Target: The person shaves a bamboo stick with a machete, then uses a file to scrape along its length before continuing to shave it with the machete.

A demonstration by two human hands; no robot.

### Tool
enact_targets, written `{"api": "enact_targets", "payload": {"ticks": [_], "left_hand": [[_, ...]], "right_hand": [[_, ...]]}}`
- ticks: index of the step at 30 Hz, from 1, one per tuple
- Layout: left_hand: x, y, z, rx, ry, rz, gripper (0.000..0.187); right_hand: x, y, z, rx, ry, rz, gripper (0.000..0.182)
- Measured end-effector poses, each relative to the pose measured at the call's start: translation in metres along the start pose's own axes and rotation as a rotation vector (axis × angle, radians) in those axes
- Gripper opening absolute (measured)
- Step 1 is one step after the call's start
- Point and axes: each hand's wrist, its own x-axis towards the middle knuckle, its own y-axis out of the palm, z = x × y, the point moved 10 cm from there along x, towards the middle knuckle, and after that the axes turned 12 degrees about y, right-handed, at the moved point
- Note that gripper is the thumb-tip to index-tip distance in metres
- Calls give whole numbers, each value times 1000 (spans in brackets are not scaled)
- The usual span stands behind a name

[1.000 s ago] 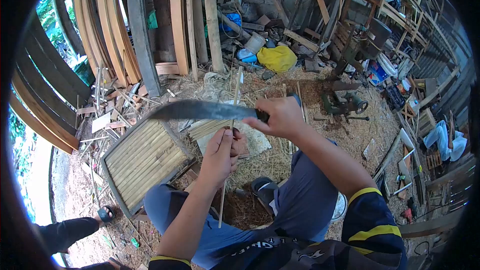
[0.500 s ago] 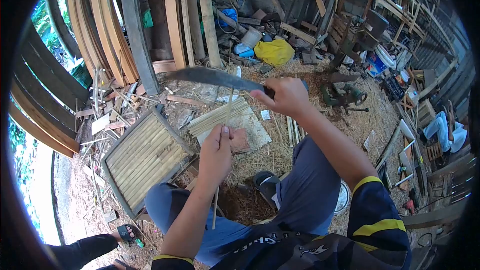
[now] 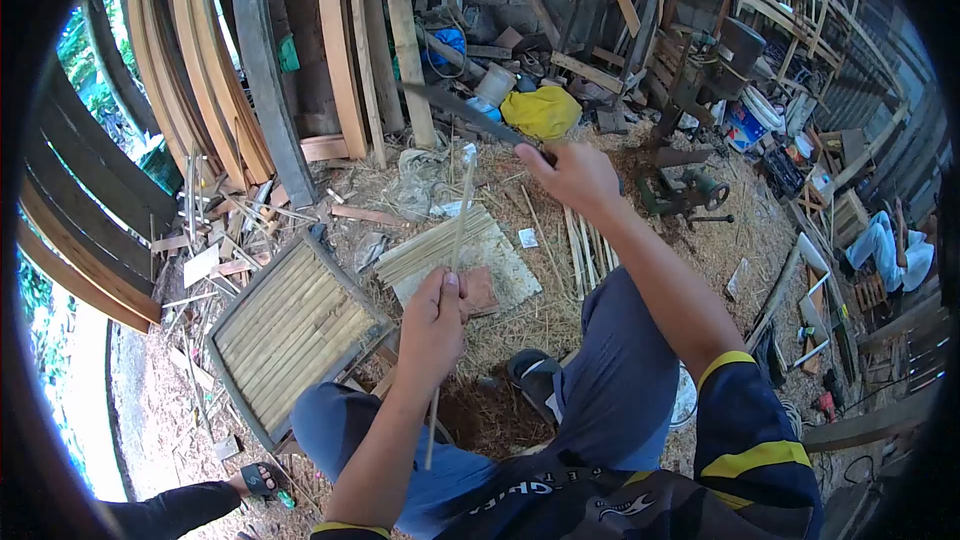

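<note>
A thin bamboo strip [image 3: 462, 215] stands nearly upright in my left hand [image 3: 433, 325], whose fingers are closed round it; its lower end shows below the hand. My right hand [image 3: 578, 178] grips the handle of a long dark blade [image 3: 465, 112], which points up and to the left, above and apart from the strip's top end. Beyond my left hand, a bundle of thin strips [image 3: 425, 250] lies on a pale board [image 3: 515, 275], with a reddish-brown block [image 3: 480, 290] at the board's near side.
A bamboo-slat panel in a dark frame [image 3: 290, 330] is at the left. Curved planks [image 3: 275, 70] lean behind it. A yellow cloth [image 3: 541, 114] and a green metal vise [image 3: 690, 192] are farther back. People's parts show: a sandalled foot [image 3: 262, 481] and light-blue clothing [image 3: 880, 252].
The blade has risen from the strip and tilted more steeply, and my right hand has shifted slightly. My left hand still holds the strip. The view has shifted a little.
</note>
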Motion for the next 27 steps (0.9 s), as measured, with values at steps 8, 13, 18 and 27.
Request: {"api": "enact_targets", "payload": {"ticks": [8, 13, 18, 27], "left_hand": [[-1, 15, -4, -489, -249, -50, 27], [-1, 14, -9, -473, -231, -65, 27], [6, 15, -2, -419, -155, -42, 27], [-5, 18, -1, -511, -268, -20, 27]], "right_hand": [[-78, 1, 66, 77, -460, 13, 61], [-68, -2, 67, 23, -547, -93, 58], [-73, -2, 64, -53, -628, -95, 64], [-70, 3, 60, -75, -647, -99, 66]]}}
